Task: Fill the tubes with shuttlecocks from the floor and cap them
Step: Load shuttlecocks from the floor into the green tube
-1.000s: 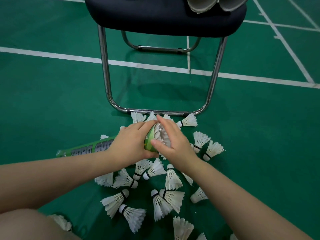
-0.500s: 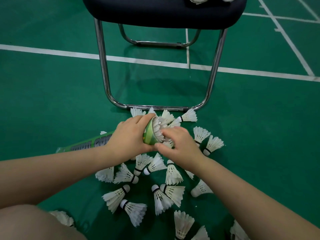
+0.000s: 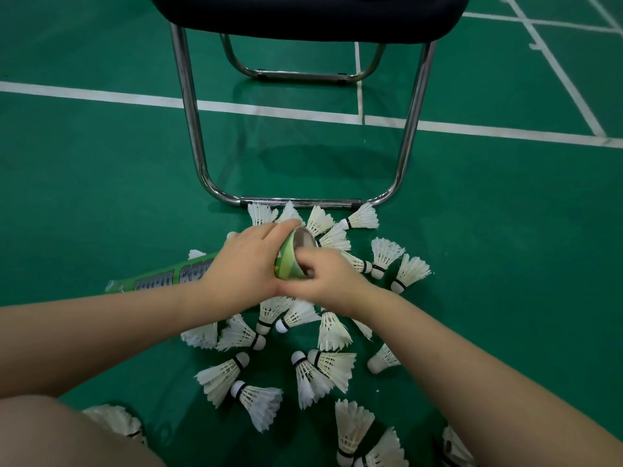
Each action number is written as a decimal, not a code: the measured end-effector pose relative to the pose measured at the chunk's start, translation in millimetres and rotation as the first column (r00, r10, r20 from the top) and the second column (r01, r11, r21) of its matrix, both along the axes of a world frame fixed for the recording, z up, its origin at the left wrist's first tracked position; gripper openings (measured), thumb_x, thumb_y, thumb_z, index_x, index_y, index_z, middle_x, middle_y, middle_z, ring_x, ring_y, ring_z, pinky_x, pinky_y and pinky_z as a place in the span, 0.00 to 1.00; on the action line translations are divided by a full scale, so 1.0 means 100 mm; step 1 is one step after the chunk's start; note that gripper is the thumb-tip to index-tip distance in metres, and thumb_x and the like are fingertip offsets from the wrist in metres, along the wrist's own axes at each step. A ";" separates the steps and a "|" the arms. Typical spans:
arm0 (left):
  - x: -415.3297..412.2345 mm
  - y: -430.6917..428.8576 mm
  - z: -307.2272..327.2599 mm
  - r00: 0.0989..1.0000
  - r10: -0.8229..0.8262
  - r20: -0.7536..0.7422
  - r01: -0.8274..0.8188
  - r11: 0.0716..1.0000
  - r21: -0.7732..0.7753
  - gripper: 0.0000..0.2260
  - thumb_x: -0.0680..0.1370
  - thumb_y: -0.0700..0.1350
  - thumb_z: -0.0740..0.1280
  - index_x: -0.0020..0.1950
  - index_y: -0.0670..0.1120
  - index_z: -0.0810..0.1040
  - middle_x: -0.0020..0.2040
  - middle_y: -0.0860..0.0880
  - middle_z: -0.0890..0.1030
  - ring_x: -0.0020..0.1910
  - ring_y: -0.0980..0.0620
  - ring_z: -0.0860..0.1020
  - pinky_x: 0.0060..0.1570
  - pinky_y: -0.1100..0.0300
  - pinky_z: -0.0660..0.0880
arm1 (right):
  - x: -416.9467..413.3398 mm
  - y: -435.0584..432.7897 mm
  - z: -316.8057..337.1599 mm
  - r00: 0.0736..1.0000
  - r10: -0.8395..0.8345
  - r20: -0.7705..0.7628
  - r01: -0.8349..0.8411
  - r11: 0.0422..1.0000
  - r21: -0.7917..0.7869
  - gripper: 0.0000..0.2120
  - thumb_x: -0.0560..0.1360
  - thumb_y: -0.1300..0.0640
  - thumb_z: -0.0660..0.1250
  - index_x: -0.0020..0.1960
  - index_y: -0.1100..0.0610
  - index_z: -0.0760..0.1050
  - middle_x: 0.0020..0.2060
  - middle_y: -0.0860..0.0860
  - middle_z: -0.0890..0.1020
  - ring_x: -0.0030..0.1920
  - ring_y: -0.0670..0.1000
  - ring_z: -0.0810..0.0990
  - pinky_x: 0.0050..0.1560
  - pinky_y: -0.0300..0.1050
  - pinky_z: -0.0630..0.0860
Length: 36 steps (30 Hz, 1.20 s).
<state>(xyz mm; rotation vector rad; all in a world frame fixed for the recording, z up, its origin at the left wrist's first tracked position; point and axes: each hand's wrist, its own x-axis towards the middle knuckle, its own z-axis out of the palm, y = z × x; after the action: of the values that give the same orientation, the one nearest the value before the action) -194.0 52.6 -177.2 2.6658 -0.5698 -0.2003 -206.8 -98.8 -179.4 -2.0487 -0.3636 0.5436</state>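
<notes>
head view: tube [image 3: 175, 276] axis left-right, open mouth rightward

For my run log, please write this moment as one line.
left hand grips tube | right hand at tube mouth | shuttlecocks on floor | tube uncapped

green court floor [image 3: 101, 170], white lines [image 3: 269, 111], chair [image 3: 303, 15]

Green floor [image 3: 101, 180] with scattered white shuttlecocks [image 3: 333, 365], a chair [image 3: 195, 129].
</notes>
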 end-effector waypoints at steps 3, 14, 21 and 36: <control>0.04 0.01 0.01 1.000 0.017 0.015 -0.017 1.000 0.006 0.42 0.62 0.60 0.74 0.71 0.51 0.61 0.62 0.50 0.73 0.59 0.49 0.71 0.57 0.51 0.69 | -0.02 -0.18 0.00 0.883 -0.426 0.194 0.358 0.882 0.306 0.06 0.72 0.58 0.61 0.40 0.53 0.77 0.35 0.46 0.79 0.39 0.44 0.76 0.42 0.40 0.75; 0.02 0.01 0.05 0.999 0.038 -0.001 -0.037 0.999 0.022 0.43 0.63 0.62 0.74 0.72 0.52 0.58 0.65 0.50 0.71 0.62 0.48 0.69 0.61 0.50 0.66 | -0.47 -0.34 -0.94 0.962 -0.272 0.035 0.209 0.644 -0.736 0.29 0.69 0.30 0.58 0.58 0.51 0.67 0.52 0.49 0.80 0.53 0.53 0.77 0.58 0.52 0.64; -0.01 0.02 0.05 0.999 0.031 0.010 -0.031 0.999 0.018 0.43 0.62 0.61 0.74 0.72 0.51 0.59 0.64 0.49 0.72 0.61 0.47 0.70 0.60 0.50 0.66 | -0.58 -0.23 -1.20 0.985 -0.173 -0.008 0.090 0.554 -0.827 0.33 0.68 0.33 0.61 0.63 0.54 0.63 0.57 0.54 0.77 0.61 0.56 0.71 0.62 0.55 0.60; 0.00 -0.03 0.02 1.000 0.020 0.005 -0.020 0.999 0.037 0.43 0.63 0.61 0.74 0.72 0.51 0.58 0.64 0.50 0.72 0.62 0.48 0.69 0.60 0.51 0.65 | -0.50 -0.34 -1.18 0.922 -0.380 0.082 0.332 0.659 -0.675 0.26 0.66 0.46 0.66 0.59 0.53 0.63 0.54 0.52 0.75 0.55 0.57 0.74 0.54 0.50 0.66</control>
<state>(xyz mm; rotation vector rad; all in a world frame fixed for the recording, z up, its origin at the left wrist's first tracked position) -193.8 49.5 -174.9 2.7075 -0.5456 -0.2009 -256.9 -132.9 -297.2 -2.7112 0.3536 0.5413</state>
